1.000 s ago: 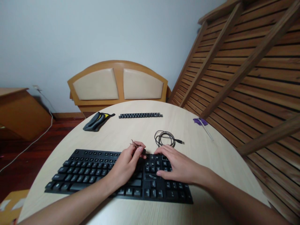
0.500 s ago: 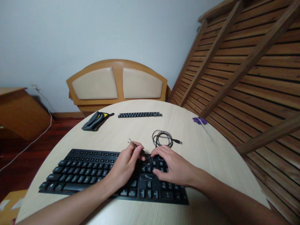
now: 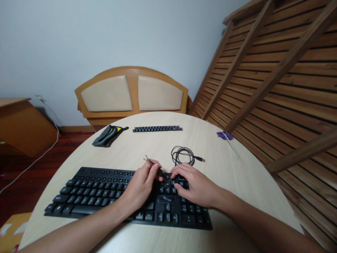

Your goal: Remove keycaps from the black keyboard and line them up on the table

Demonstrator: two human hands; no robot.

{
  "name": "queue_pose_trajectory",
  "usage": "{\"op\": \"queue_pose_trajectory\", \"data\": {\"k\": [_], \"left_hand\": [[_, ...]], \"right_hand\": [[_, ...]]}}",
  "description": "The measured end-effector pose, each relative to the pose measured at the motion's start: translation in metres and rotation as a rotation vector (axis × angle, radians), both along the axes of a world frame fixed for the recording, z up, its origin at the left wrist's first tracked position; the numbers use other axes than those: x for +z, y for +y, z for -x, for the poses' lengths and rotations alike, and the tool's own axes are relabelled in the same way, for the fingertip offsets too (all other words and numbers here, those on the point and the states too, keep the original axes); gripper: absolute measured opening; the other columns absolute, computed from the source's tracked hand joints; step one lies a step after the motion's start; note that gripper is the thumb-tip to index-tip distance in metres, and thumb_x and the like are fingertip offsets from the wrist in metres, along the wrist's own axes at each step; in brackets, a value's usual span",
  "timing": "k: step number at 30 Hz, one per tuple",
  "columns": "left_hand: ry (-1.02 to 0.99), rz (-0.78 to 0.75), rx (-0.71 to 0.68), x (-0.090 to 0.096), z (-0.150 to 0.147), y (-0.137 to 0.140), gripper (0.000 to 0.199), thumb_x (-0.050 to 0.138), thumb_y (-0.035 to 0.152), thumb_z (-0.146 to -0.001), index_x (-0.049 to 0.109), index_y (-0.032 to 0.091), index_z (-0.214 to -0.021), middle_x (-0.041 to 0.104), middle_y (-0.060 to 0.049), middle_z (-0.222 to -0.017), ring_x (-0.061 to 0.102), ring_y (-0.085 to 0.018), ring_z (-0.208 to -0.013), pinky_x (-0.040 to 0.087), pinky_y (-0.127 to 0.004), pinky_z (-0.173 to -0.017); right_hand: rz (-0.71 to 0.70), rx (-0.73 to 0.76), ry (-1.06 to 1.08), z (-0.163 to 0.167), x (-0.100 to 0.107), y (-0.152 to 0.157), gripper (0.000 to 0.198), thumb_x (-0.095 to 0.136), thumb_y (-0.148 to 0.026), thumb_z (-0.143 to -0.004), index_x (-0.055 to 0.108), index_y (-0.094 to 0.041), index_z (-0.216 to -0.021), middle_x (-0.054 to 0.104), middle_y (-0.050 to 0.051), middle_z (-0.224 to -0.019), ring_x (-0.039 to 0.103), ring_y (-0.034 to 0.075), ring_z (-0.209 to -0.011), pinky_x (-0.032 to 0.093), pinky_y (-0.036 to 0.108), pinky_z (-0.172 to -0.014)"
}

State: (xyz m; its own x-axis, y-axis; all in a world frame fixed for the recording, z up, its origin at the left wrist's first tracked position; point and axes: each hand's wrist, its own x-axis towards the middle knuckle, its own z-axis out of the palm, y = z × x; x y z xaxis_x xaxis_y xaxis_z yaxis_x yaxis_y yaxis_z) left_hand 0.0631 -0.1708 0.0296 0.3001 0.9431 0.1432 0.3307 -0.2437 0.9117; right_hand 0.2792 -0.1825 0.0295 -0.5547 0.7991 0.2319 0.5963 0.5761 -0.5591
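A slim pronged tool point(image 3: 159, 172) is held in the pinched grip of the left hand point(image 3: 144, 178), slanted over the keyboard point(image 3: 96, 192), which is set toward 7 o'clock on the table point(image 3: 210, 147). The right hand point(image 3: 195, 184) is rested on the keys, grip moderately parted. Loose keycaps point(image 3: 158, 129) are lined up at 12 o'clock, a coiled cable point(image 3: 194, 158) at 1.

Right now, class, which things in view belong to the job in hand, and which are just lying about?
Job:
black keyboard
slim tool in the left hand
loose keycaps, likely from it
coiled cable, likely its own

Apparently just lying about:
dark pouch
purple cloth
thin stick
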Motion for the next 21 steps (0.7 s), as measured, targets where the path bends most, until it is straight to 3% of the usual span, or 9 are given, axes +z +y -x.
{"op": "queue_pose_trajectory", "data": {"k": [11, 21], "left_hand": [[0.107, -0.050, -0.069, -0.0028, 0.0020, -0.0021, 0.027, 0.036, 0.037, -0.100, 0.056, 0.018, -0.097, 0.066, -0.002, -0.078, 0.064, -0.019, -0.074, 0.045, -0.032, -0.074], [0.050, -0.043, -0.138, 0.0007, 0.0015, -0.0024, 0.025, 0.034, 0.032, -0.100, 0.055, 0.018, -0.101, 0.064, -0.002, -0.082, 0.063, -0.017, -0.076, 0.045, -0.031, -0.078]], "right_hand": [[-0.017, 0.007, 0.035, 0.0011, 0.0013, -0.0004, 0.010, 0.060, -0.015, -0.082, 0.060, -0.021, -0.090, 0.065, 0.006, -0.106, 0.056, 0.022, -0.105, 0.045, 0.040, -0.094], [-0.006, -0.016, 0.033, 0.0027, 0.0024, -0.0008, 0.009, 0.064, -0.018, -0.082, 0.062, -0.021, -0.090, 0.067, 0.006, -0.108, 0.057, 0.022, -0.105, 0.046, 0.038, -0.094]]}}
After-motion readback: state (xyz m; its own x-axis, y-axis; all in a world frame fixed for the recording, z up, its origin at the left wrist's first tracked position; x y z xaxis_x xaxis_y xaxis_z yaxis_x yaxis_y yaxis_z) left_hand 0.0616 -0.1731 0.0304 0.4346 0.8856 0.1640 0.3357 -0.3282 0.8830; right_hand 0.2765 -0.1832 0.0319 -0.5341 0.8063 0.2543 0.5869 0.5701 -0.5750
